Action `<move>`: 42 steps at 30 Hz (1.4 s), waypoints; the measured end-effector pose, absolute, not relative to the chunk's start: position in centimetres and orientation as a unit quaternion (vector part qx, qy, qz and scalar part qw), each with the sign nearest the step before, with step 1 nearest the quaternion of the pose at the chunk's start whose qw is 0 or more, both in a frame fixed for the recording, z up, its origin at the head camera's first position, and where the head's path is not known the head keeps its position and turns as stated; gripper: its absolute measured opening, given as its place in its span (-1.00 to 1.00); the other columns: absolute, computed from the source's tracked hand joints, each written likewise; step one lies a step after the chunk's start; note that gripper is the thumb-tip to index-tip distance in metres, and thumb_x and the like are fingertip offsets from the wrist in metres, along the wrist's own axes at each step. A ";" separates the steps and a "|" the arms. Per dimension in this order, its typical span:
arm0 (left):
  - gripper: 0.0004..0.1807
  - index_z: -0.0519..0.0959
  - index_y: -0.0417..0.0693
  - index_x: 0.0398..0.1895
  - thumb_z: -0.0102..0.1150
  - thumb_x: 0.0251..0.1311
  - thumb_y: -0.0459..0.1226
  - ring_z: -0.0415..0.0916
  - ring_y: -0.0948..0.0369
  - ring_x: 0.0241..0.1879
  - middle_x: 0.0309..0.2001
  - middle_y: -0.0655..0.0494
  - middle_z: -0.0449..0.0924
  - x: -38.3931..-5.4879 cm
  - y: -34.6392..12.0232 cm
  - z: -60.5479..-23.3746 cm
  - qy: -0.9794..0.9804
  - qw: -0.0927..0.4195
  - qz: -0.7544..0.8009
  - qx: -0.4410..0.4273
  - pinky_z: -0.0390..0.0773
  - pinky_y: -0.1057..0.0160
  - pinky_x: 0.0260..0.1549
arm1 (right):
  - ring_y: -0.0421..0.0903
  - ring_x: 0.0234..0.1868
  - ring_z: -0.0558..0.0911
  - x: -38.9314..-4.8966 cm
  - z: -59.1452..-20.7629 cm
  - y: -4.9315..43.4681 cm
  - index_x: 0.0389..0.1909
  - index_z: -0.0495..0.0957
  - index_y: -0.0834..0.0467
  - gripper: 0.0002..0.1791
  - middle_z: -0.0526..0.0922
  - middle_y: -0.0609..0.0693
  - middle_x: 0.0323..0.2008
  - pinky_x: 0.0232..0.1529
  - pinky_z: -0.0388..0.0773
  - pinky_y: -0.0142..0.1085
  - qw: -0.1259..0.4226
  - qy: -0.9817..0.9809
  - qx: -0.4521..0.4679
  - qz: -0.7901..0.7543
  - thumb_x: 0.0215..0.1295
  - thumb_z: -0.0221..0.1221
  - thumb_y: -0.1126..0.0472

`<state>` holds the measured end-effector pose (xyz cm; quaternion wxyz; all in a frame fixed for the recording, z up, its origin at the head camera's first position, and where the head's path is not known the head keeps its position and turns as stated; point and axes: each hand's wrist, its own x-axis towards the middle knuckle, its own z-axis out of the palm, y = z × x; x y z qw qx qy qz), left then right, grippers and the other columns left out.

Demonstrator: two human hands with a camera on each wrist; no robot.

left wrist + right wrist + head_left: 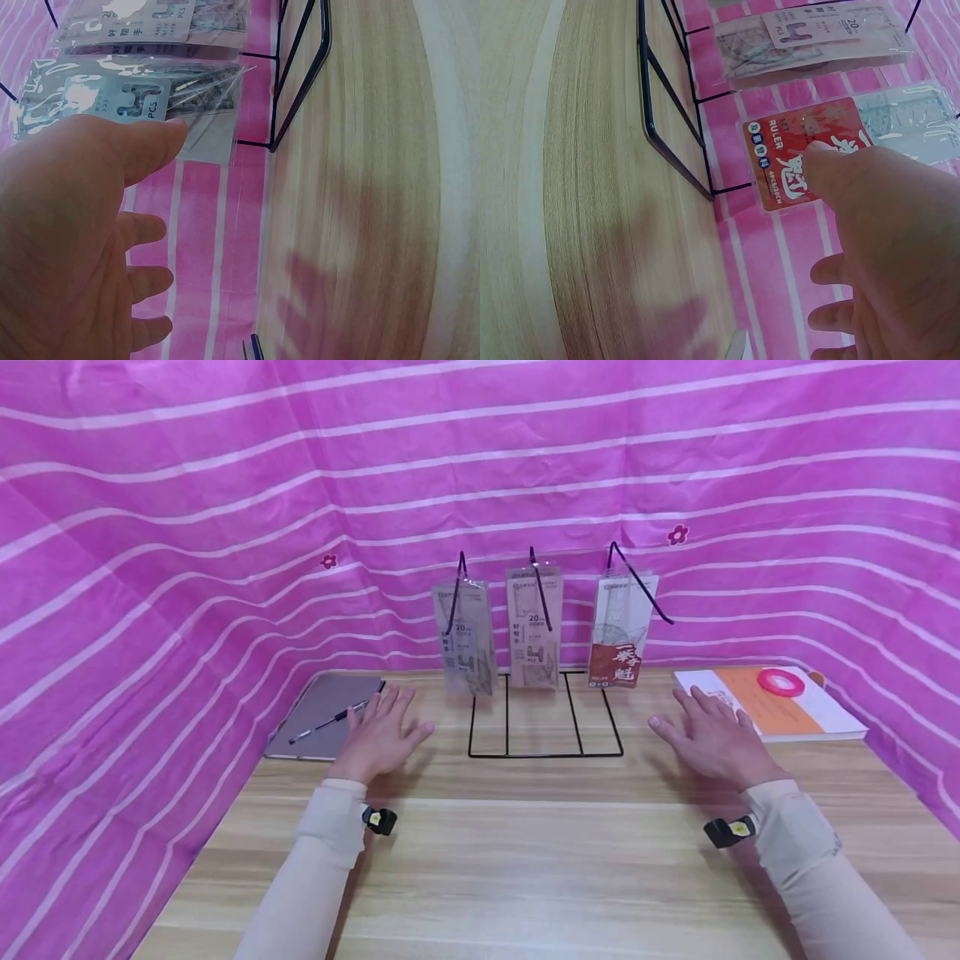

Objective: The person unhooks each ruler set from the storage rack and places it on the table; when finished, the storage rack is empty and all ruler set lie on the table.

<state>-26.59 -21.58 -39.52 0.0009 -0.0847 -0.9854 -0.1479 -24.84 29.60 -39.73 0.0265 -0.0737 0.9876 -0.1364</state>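
Note:
A black wire rack (545, 756) stands at the back of the table, with three clear ruler-set packets hanging from its hooks. The left packet (467, 647) is greyish, the middle packet (534, 639) pinkish, and the right packet (617, 662) has a red lower label. My left hand (380, 735) is held over the table left of the rack, fingers spread, beside a pen (330, 722) on a grey notebook (318, 693). On the rack's other side my right hand (716, 737) is likewise spread, close to a white and orange book (832, 714). Neither hand holds anything.
A pink tape roll (781, 682) lies on the book at the back right. Pink striped cloth (480, 452) hangs behind the rack and along both sides. The wooden table (540, 877) extends toward me between my forearms.

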 end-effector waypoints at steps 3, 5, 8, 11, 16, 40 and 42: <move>-0.02 -0.14 0.19 0.75 -0.26 0.47 0.43 -0.37 -0.29 0.69 0.74 -0.10 -0.28 -26.6 -21.6 -39.3 -0.986 0.001 -0.146 -0.084 -0.53 -0.53 0.49 | 0.55 0.61 -0.10 -25.0 -39.5 29.6 0.71 -0.22 0.20 0.09 -0.09 0.49 0.63 0.49 -0.22 0.56 0.024 0.988 -0.074 -0.136 0.53 -0.34 -0.53; -0.02 -0.15 0.19 0.75 -0.27 0.46 0.44 -0.37 -0.29 0.69 0.74 -0.10 -0.28 -26.6 -21.7 -39.2 -0.986 0.000 -0.145 -0.084 -0.54 -0.52 0.49 | 0.55 0.61 -0.09 -25.1 -39.4 29.7 0.71 -0.20 0.22 0.09 -0.08 0.49 0.63 0.48 -0.21 0.57 0.023 0.988 -0.074 -0.136 0.53 -0.34 -0.53; -0.02 -0.15 0.18 0.75 -0.27 0.46 0.44 -0.37 -0.29 0.69 0.74 -0.11 -0.28 -26.7 -21.7 -39.2 -0.986 -0.001 -0.146 -0.083 -0.55 -0.52 0.49 | 0.54 0.61 -0.08 -25.2 -39.3 29.7 0.70 -0.16 0.23 0.10 -0.07 0.49 0.63 0.47 -0.19 0.57 0.023 0.988 -0.073 -0.138 0.52 -0.33 -0.54; -0.01 -0.13 0.15 0.75 -0.26 0.46 0.44 -0.36 -0.28 0.69 0.74 -0.11 -0.26 -26.6 -21.5 -39.3 -0.985 -0.005 -0.149 -0.084 -0.54 -0.51 0.50 | 0.55 0.61 -0.08 -25.2 -39.3 29.7 0.71 -0.16 0.21 0.10 -0.07 0.48 0.63 0.47 -0.19 0.57 0.027 0.986 -0.074 -0.145 0.51 -0.31 -0.55; 0.01 -0.06 0.10 0.74 -0.25 0.45 0.45 -0.30 -0.27 0.69 0.73 -0.12 -0.21 -26.5 -20.9 -39.4 -0.984 -0.011 -0.149 -0.094 -0.51 -0.52 0.50 | 0.55 0.60 -0.05 -24.9 -39.9 29.9 0.72 -0.18 0.19 0.08 -0.05 0.46 0.64 0.49 -0.14 0.54 0.024 0.984 -0.081 -0.159 0.53 -0.26 -0.51; 0.00 0.04 0.11 0.73 -0.15 0.42 0.44 -0.25 -0.27 0.69 0.73 -0.10 -0.12 -25.7 -19.5 -40.0 -0.982 -0.011 -0.145 -0.119 -0.38 -0.58 0.49 | 0.49 0.52 0.23 -25.2 -39.7 29.1 0.65 0.03 0.24 -0.05 0.15 0.41 0.59 0.42 0.22 0.48 -0.036 0.954 -0.096 -0.281 0.58 -0.04 -0.35; -0.02 0.05 0.11 0.72 -0.09 0.42 0.42 -0.26 -0.25 0.70 0.73 -0.07 -0.13 -25.5 -18.9 -40.3 -0.979 -0.021 -0.155 -0.129 -0.34 -0.58 0.49 | 0.46 0.48 0.30 -25.5 -39.6 28.5 0.57 0.17 0.26 -0.17 0.24 0.38 0.53 0.37 0.30 0.46 -0.053 0.933 -0.105 -0.341 0.59 0.04 -0.25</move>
